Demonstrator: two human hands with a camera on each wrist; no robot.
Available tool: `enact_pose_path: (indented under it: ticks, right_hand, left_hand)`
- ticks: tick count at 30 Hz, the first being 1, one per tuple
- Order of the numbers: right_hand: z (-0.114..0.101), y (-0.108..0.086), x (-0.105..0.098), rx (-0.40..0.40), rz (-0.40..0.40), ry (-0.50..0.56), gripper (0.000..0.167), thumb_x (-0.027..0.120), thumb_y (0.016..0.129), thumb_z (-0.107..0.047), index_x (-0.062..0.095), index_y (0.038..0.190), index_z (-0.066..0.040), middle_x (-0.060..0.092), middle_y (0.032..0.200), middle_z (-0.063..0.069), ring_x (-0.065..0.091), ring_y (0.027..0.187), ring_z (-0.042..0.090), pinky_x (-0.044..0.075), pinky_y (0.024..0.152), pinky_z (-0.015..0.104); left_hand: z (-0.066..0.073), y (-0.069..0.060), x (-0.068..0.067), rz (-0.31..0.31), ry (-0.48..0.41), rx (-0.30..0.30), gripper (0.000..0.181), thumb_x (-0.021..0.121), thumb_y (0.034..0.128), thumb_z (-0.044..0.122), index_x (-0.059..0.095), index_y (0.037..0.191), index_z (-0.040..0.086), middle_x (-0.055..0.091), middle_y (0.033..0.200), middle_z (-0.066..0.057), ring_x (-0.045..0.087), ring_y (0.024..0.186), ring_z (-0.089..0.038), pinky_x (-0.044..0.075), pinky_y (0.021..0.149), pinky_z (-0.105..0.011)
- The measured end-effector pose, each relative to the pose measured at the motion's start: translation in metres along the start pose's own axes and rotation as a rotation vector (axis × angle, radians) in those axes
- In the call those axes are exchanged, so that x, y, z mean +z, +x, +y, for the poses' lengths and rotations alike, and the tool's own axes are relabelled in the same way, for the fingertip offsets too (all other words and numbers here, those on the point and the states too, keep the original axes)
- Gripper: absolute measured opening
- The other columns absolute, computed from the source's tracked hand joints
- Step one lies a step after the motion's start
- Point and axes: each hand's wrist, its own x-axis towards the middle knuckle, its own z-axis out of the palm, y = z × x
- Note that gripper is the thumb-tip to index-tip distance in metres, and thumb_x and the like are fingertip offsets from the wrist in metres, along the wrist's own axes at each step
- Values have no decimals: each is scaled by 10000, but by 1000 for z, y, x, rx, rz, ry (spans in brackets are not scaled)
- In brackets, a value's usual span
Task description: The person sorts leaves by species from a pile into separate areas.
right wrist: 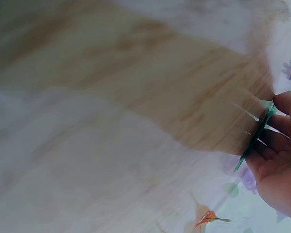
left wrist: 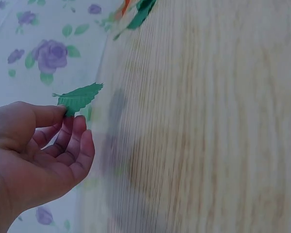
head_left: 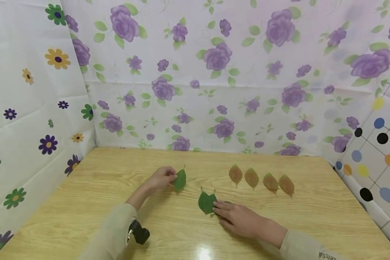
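My left hand point(head_left: 162, 178) pinches a green leaf point(head_left: 180, 180) between thumb and forefinger, holding it a little above the table. In the left wrist view this leaf point(left wrist: 80, 98) has a toothed edge, and the other fingers curl loosely beneath it. My right hand point(head_left: 240, 218) rests its extended fingertips on the right side of a group of green leaves point(head_left: 205, 203) at mid-table. Part of another green leaf shows beyond those fingers; the rest is hidden under the hand. Seen from the right wrist, the green leaves point(right wrist: 254, 141) lie edge-on at the fingertips.
Several reddish-brown leaves point(head_left: 235, 174) with green tips lie in a row at the back right of the wooden table point(head_left: 100, 180). Flowered cloth point(head_left: 195, 83) hangs behind it, with patterned sheets at both sides. A black device point(head_left: 139, 232) is strapped at my left wrist.
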Motion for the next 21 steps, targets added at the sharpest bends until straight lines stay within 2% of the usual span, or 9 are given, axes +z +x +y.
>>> enact_pose_path:
  ticks: [3,7,12,21]
  right_hand:
    - [0,0,-1,-5,-3,0,397,544,997,-168,540,1323,60,478,1394,218,472,1271,333,471,956,415]
    - [0,0,-2,-5,-7,4,401,542,999,-170,535,1327,60,476,1395,221,471,1269,336,475,951,413]
    - [0,-1,-2,2,-8,7,400,544,998,-168,535,1328,58,476,1396,218,467,1275,330,473,954,410]
    - [-1,-1,-2,5,-11,8,404,544,999,-172,532,1332,58,471,1401,217,465,1276,332,467,961,410]
  left_hand:
    - [-2,0,-8,12,-15,-18,149,460,1005,13,531,1080,-94,545,918,-156,531,792,-246,498,705,-363]
    - [-8,2,-19,56,29,-39,154,467,990,-11,527,1092,-111,558,930,-168,539,786,-231,494,691,-334]
    - [-19,6,-34,137,130,-78,184,500,966,-17,535,1110,-127,592,980,-195,603,838,-256,543,722,-336]
    - [-32,9,-51,220,299,-102,222,538,938,4,554,1109,-136,601,1045,-262,619,885,-312,545,680,-321]
